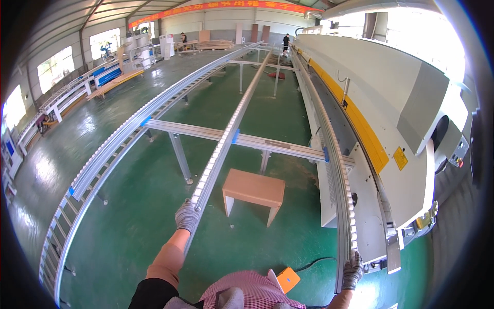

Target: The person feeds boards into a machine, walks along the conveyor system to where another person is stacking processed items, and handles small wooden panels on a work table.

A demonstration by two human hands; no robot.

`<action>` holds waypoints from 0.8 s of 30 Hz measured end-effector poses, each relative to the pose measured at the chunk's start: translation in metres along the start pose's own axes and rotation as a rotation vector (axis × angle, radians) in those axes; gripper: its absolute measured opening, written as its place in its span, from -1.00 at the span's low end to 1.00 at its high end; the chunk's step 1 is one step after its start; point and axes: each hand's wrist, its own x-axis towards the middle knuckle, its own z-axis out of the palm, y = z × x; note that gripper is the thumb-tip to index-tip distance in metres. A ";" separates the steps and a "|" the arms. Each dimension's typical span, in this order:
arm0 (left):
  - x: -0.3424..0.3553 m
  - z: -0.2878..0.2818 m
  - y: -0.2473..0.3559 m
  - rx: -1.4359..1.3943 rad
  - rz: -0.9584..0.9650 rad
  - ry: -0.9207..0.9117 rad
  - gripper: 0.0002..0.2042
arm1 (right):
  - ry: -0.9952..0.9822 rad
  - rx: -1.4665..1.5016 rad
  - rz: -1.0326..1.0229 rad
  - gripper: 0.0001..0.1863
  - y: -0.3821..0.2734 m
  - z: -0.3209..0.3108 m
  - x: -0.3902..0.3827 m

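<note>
My left hand (187,216), in a striped grey knit glove, is closed around the near end of the middle roller rail (220,148). This long aluminium rail carries a row of small white rollers and runs away from me. Over at the lower right, my right hand (353,270), gloved alike, grips the near end of the right roller rail (333,149) alongside the machine. Some fingers of both hands are hidden by the rails. An aluminium crossbar (278,145) with blue end pieces joins the rails.
A long white machine (381,87) with a yellow strip fills the right side. Between the rails stands a brown bench (256,186). An orange box (288,279) lies near my body. At left runs another roller rail (110,153). Farther off, a person (286,43) stands by the machine.
</note>
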 end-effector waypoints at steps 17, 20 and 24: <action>-0.001 -0.005 0.000 0.001 -0.026 -0.037 -0.43 | -0.015 0.259 0.235 -0.45 -0.008 0.005 0.005; 0.001 0.000 -0.004 0.008 -0.007 -0.012 -0.45 | -0.030 0.266 0.239 -0.46 -0.018 0.001 0.004; 0.003 -0.003 -0.001 0.022 -0.015 -0.067 -0.40 | -0.024 0.386 0.271 -0.46 -0.002 0.008 0.004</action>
